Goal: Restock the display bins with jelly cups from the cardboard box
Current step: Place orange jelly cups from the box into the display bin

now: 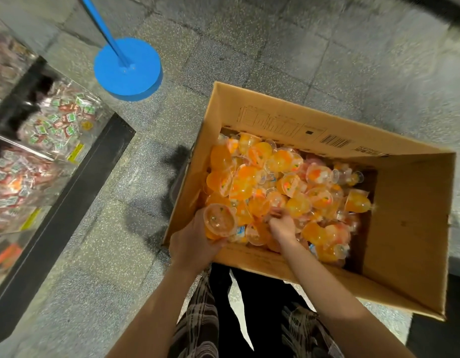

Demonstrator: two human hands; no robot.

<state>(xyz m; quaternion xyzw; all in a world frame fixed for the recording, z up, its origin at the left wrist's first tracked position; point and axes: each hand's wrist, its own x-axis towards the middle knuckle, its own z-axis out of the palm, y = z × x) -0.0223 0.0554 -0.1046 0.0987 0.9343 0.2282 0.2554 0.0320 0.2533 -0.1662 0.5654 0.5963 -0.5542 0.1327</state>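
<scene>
Right hand point(281, 224) fingers buried among jelly cups point(288, 187), grip hidden

Open-topped cardboard box point(409, 228) on a tiled floor point(249, 47), reachable from above; its four walls fence in heaped jelly cups point(275, 182). To the left, across bare floor, clear display bins point(55, 120) stand open-topped. A blue pole base point(128, 69) stands between box and bins.

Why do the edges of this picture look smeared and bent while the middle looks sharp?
Head view: the wide-angle lens bows the floor tiles; the display bins at left are blurred; the cardboard box and jelly cups stay fairly sharp; dark shadows fall left of the box.
</scene>
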